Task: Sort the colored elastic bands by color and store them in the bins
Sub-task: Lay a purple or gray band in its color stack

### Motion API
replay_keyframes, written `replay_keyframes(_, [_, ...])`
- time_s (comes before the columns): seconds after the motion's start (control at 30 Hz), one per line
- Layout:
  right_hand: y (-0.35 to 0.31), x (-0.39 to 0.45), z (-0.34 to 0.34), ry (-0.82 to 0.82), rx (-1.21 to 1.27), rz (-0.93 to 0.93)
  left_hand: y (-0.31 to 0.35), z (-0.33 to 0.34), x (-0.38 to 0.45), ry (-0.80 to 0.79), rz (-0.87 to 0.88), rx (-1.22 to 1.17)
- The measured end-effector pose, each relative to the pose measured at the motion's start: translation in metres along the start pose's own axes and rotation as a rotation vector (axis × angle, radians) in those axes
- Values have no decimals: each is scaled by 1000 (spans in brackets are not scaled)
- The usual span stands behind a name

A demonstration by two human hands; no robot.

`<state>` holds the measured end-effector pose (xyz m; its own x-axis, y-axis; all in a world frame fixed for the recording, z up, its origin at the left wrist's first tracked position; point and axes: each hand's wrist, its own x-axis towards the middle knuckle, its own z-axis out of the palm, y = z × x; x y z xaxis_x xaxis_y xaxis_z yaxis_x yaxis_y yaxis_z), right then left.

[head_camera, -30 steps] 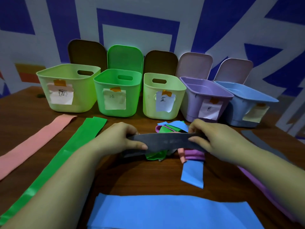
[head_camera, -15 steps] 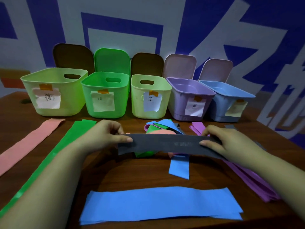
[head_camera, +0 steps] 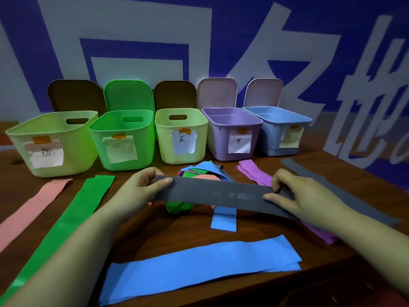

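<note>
I hold a grey elastic band (head_camera: 212,193) stretched flat above the table. My left hand (head_camera: 141,189) pinches its left end, and my right hand (head_camera: 296,193) pinches its right end. Under it lies a mixed heap of bands (head_camera: 199,171) in blue, green, pink and purple. Sorted flat on the table are a pink band (head_camera: 33,209), a green band (head_camera: 73,216), blue bands (head_camera: 199,269), purple bands (head_camera: 254,171) and a grey band (head_camera: 327,182). Several labelled bins stand in a row behind: yellow-green (head_camera: 53,142), green (head_camera: 124,138), pale yellow (head_camera: 181,134), purple (head_camera: 232,131), blue (head_camera: 278,129).
Lids lean upright against the blue-and-white wall behind the bins. The brown wooden table (head_camera: 155,229) has its right edge near the grey band and its front edge below the blue bands.
My hands have pulled apart and the grey band is stretched longer. The view has shifted right, showing the purple bands and the grey band on the table more fully.
</note>
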<state>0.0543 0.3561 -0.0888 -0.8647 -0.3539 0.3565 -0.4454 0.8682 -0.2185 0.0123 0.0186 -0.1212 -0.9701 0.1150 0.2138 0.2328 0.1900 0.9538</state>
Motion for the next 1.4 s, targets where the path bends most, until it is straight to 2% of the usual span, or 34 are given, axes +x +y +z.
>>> replay_keyframes(0.13, [15,-15,5,15,18,22,18,13,3,-71,-30,26])
replay_keyframes(0.37, [36,-29,-1,-24,87,156,50,24,26,-327,-277,-27])
replay_keyframes(0.53, [50,-41,-14,-12,166,220,66,42,48,-359,-412,-190])
replay_keyframes(0.7, [72,-53,-28,27,279,298,78,79,76,-276,-377,-149])
replay_keyframes(0.87, [100,-59,-35,124,361,365,81,120,117,-209,-245,-17])
replay_keyframes(1.1, [127,-61,-36,223,277,452,78,184,156,-176,-117,80])
replay_keyframes(1.27, [136,-60,-40,310,238,528,60,220,187,-172,19,270])
replay_keyframes(1.4, [147,-60,-36,364,187,587,51,250,202,-191,12,290])
